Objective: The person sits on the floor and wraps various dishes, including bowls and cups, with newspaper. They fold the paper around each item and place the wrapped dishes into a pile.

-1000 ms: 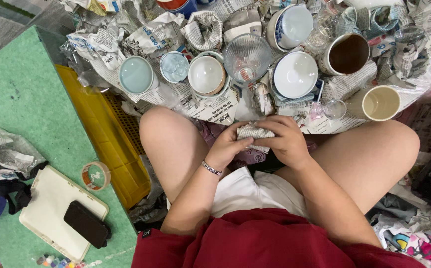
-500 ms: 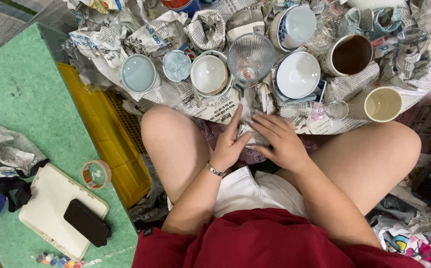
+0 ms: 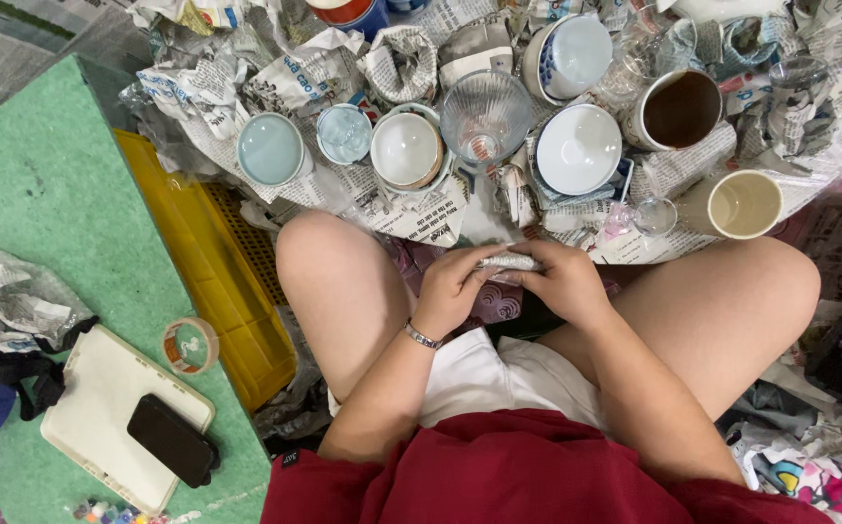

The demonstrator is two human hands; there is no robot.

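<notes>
Crumpled newspaper [image 3: 411, 209] spreads across the top of the frame, bearing a pale blue bowl [image 3: 270, 149], a white bowl [image 3: 406, 149], a clear glass [image 3: 486, 116], another white bowl [image 3: 579, 147], a brown-lined mug [image 3: 681, 109] and a cream cup [image 3: 744, 204]. At left lies a green mat [image 3: 42, 194] beside a yellow crate [image 3: 217, 281]. Lower left: a tape roll [image 3: 190, 345], and a black phone [image 3: 172, 440] on a white tablet [image 3: 100, 388].
</notes>
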